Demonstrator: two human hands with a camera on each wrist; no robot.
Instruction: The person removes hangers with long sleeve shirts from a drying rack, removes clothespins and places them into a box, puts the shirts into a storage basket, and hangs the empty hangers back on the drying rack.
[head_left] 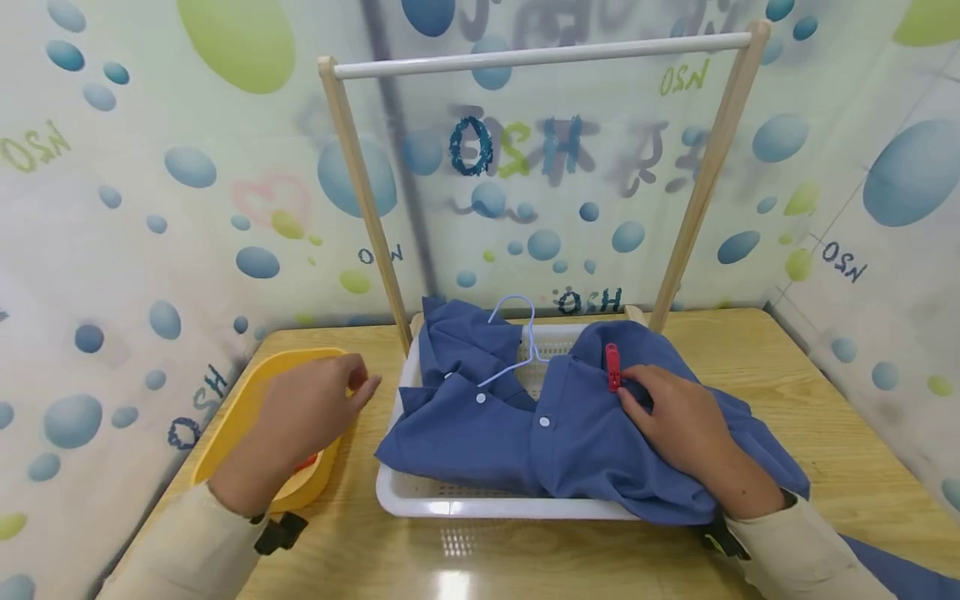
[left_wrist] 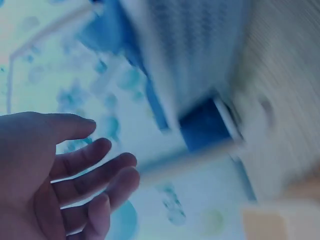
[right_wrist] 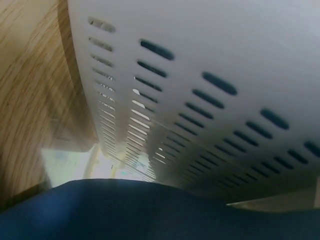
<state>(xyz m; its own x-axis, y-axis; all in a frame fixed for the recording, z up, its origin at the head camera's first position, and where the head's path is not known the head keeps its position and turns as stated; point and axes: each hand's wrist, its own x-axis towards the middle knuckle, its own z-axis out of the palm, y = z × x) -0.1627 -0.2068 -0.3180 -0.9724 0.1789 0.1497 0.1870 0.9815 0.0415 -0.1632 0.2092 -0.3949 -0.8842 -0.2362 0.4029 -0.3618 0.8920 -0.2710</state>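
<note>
A blue button-up shirt lies spread over a white plastic basket, and part of it hangs over the right rim. On it rests a pale blue hanger, hook upward, partly covered by the fabric. My right hand lies on the shirt's right side, pinching the lower end of a red clothespin between thumb and forefinger. My left hand hovers over a yellow basin, its fingers loosely bent around nothing. In the right wrist view blue fabric hides the right hand.
Behind the basket stands a rack with a white crossbar and wooden posts. Something red shows inside the yellow basin. More blue cloth lies at the lower right of the wooden table. Patterned curtains surround the table.
</note>
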